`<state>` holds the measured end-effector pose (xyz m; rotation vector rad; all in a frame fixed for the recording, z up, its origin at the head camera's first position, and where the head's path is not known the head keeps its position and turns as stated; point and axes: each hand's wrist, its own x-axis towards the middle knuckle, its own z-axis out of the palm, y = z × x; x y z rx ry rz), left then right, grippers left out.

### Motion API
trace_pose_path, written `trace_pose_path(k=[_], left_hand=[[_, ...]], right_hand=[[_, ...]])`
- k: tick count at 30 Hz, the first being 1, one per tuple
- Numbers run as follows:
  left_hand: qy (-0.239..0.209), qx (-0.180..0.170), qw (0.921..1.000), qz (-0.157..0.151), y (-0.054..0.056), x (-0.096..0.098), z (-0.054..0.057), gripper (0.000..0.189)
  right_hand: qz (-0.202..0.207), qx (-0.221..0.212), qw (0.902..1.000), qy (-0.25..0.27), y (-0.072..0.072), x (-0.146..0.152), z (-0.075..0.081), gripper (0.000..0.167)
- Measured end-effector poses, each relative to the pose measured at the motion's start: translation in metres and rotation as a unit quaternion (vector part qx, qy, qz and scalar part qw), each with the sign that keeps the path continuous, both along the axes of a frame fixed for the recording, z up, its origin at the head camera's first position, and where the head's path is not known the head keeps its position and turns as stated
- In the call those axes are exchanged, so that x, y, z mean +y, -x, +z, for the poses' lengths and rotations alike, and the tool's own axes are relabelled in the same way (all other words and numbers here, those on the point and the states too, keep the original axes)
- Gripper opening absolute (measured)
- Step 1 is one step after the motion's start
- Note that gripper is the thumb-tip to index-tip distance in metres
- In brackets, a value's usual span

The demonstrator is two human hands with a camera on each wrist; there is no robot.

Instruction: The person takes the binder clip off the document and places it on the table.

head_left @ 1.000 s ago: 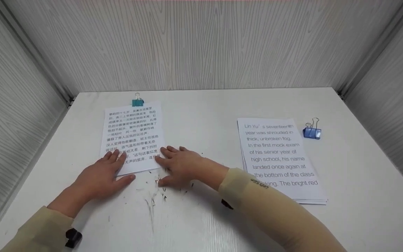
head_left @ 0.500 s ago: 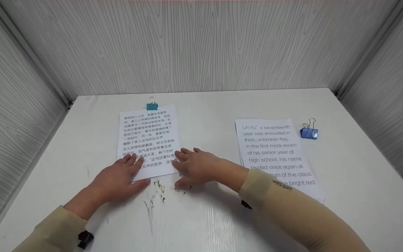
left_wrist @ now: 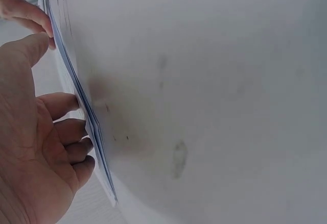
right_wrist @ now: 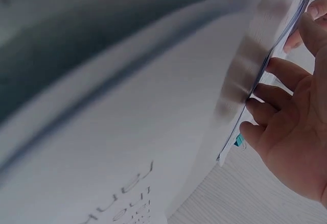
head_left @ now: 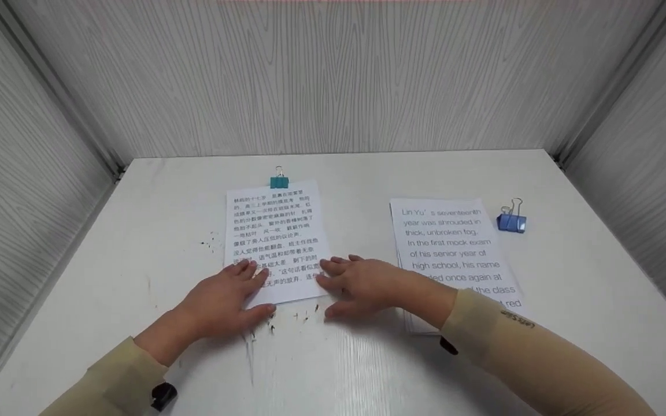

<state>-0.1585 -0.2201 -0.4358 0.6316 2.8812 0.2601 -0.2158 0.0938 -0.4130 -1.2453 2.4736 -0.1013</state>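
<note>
A stack of paper sheets printed in Chinese [head_left: 275,231] lies left of the table's middle, a teal binder clip [head_left: 279,182] at its top edge. My left hand [head_left: 217,300] rests its fingers on the lower left part of this stack, thumb by the bottom edge. On the opposite side, my right hand [head_left: 367,286] touches the lower right edge with its fingertips. Both wrist views show relaxed fingers along the edges of the sheets [left_wrist: 84,104], not wrapped around them. Part of the lower text is hidden under the left fingers.
Right of the hands lies a second stack of sheets, printed in English [head_left: 443,242], partly covered by the right forearm. A blue binder clip [head_left: 512,223] sits beside its upper right edge. Dark marks [head_left: 272,326] spot the white table [head_left: 333,370]; wood-grain panels [head_left: 333,75] enclose it.
Both hands have slid the Chinese-printed stack to the right and slightly nearer, and the teal binder clip has travelled with it. The right forearm now covers more of the English-printed stack.
</note>
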Motion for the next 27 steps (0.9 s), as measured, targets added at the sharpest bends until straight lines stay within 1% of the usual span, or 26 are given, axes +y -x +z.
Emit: trace_pose_path(k=[8,12,15,20,23,27], left_hand=[[-0.014,-0.012,0.9996,-0.022,-0.004,0.018,0.000,0.083],[-0.018,-0.009,0.9992,-0.035,-0.006,0.025,-0.001,0.082],[-0.024,-0.006,0.9988,-0.042,-0.008,0.030,-0.001,0.080],[-0.028,-0.015,0.9981,-0.052,-0.010,0.036,0.001,0.078],[-0.026,-0.017,0.9978,-0.059,-0.012,0.040,0.002,0.078],[-0.031,-0.011,0.9969,-0.071,-0.015,0.044,0.002,0.078]], right_hand=[[0.003,0.006,0.9999,0.012,-0.010,0.026,-0.002,0.076],[0.006,0.004,0.9999,0.015,-0.016,0.038,-0.002,0.077],[0.003,0.004,0.9999,0.014,-0.021,0.044,-0.003,0.079],[-0.006,0.008,0.9998,0.020,-0.030,0.053,-0.004,0.082],[-0.002,0.016,0.9996,0.025,-0.035,0.057,-0.005,0.082],[0.005,0.026,0.9993,0.026,-0.041,0.063,-0.005,0.082]])
